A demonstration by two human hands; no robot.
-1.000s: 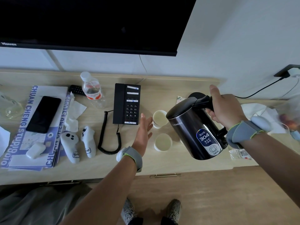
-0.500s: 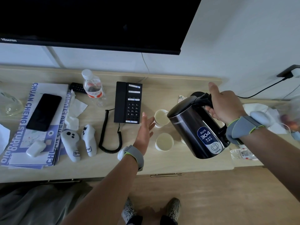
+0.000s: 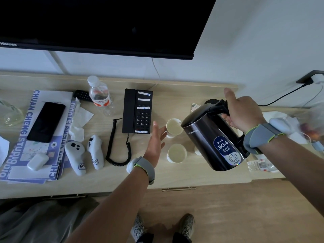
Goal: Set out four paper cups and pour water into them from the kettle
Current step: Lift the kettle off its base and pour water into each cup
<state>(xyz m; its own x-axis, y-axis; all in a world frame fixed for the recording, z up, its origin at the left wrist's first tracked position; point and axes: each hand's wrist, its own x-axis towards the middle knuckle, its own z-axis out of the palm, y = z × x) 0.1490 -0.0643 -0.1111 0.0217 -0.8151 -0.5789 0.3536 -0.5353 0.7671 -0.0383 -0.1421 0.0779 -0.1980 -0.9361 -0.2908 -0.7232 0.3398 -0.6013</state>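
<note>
Two cups (image 3: 176,152) on wood desk (image 3: 175,106), R hand (image 3: 243,113) gripping kettle (image 3: 212,137), L hand (image 3: 155,139) open

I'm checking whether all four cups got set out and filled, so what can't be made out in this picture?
- Head view: the kettle in the right hand covers the desk behind it; only a sliver of a third cup shows, and no fourth.
- Water level in the far cup and near cup: too dim to judge.
- Items at the right edge: blurred and cut off.
- Left hand: open, touching the far cup or not is unclear.
</note>
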